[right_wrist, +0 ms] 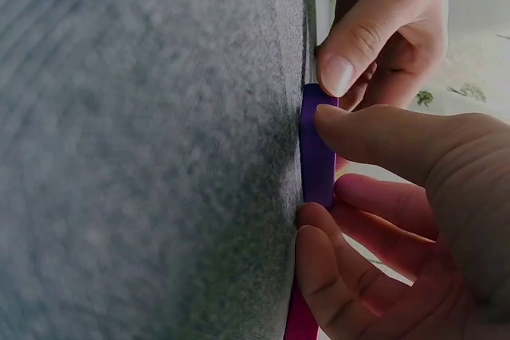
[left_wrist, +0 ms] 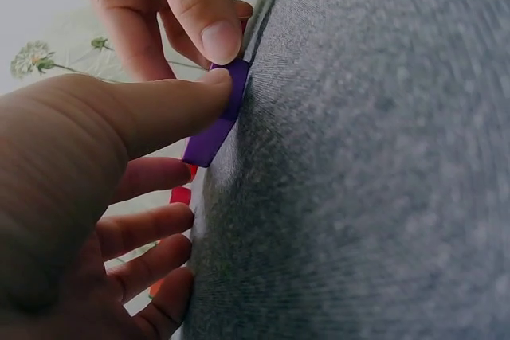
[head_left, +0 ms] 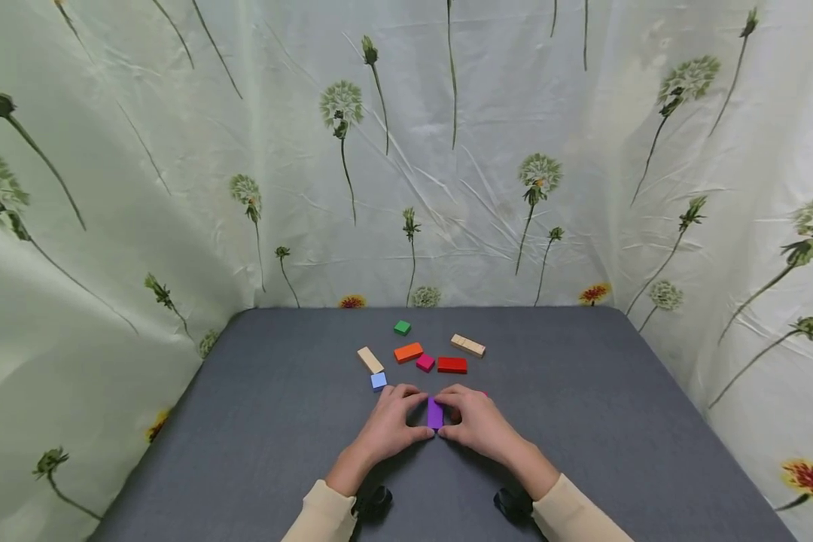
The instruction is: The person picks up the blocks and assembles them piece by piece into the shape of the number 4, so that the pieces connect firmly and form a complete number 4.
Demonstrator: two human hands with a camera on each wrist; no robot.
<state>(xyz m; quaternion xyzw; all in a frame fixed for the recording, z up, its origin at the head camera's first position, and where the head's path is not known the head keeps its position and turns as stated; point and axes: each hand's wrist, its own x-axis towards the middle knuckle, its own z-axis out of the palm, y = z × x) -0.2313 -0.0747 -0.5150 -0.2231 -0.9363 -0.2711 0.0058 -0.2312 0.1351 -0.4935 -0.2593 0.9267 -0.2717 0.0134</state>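
A purple block lies on the grey table, its long side pointing away from me. My left hand pinches it from the left, thumb at the near end and index finger towards the far end. From the right, my right hand holds the same block in a mirrored way. Both thumbs touch the near end of the purple block, close together. In the right wrist view, a magenta block shows beneath the right fingers; the hand covers most of it in the head view.
Beyond the hands lie a blue block, a plain wooden block, an orange block, a magenta cube, a red block, another wooden block and a green block. A flowered curtain surrounds the table.
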